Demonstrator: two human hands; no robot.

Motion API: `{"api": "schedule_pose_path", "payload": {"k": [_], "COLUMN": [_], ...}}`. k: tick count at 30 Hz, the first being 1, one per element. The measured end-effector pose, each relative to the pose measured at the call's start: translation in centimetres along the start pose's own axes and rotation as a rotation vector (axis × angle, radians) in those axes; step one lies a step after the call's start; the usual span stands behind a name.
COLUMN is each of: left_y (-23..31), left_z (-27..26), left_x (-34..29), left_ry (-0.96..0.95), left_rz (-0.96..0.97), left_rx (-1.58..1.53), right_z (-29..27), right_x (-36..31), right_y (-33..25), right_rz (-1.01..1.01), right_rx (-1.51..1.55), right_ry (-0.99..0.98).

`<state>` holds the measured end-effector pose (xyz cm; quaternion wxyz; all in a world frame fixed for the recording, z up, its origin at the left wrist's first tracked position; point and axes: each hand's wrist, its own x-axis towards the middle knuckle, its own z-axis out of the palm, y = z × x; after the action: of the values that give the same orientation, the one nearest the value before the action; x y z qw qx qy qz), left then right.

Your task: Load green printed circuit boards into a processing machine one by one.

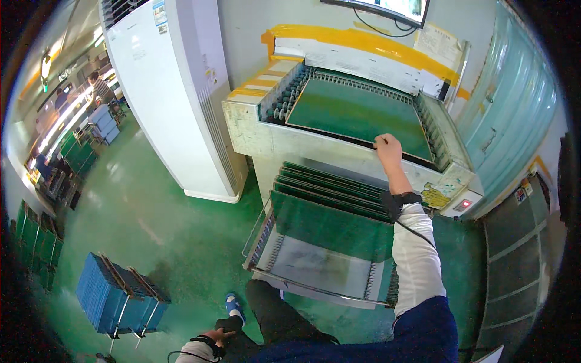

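A flat green panel (357,112) lies on the roller bed of a pale machine in front of me. At its near edge is my right hand (388,151), its fingers curled and pinched together on that edge. My left hand (223,335) is low by my left leg, holding nothing that I can see, with its fingers loosely stretched over the dark trouser. Below the machine's front, a slotted rack (315,289) carries several more green panels (333,221), standing on edge and leaning in a row.
A tall white cabinet unit (163,91) stands left of the machine (302,142). On the green floor at left is a stand of blue sheets (115,296). Clear strip curtains (508,97) hang at right. Far left, another person (100,89) is near a lit bench.
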<state>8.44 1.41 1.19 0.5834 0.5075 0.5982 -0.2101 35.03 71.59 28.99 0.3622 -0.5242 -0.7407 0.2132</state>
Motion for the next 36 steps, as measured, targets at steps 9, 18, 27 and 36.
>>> {"api": "schedule_pose_path", "payload": {"k": [9, 18, 27, 36], "left_y": [1.6, 1.3, 3.1, 3.4], "left_z": [-1.3, -0.7, 0.1, 0.5], "left_x": [0.2, -0.5, -2.3, -2.5], "left_ry": [-0.138, -0.037, 0.170, 0.090], "left_rz": [-0.230, -0.032, -0.191, -0.218], "left_rx": [-0.027, 0.011, -0.020, 0.080], "right_z": [2.6, 3.1, 1.5, 1.1], "right_x": [-1.0, 2.1, -1.7, -17.8], "right_y": [-1.7, -1.0, -0.3, -2.2], "right_rz": [-0.250, -0.205, -0.386, -0.648], "right_rx": [-0.506, -0.554, -0.390, -0.154], "right_ry": [0.100, 0.010, 0.058, -0.088]}}
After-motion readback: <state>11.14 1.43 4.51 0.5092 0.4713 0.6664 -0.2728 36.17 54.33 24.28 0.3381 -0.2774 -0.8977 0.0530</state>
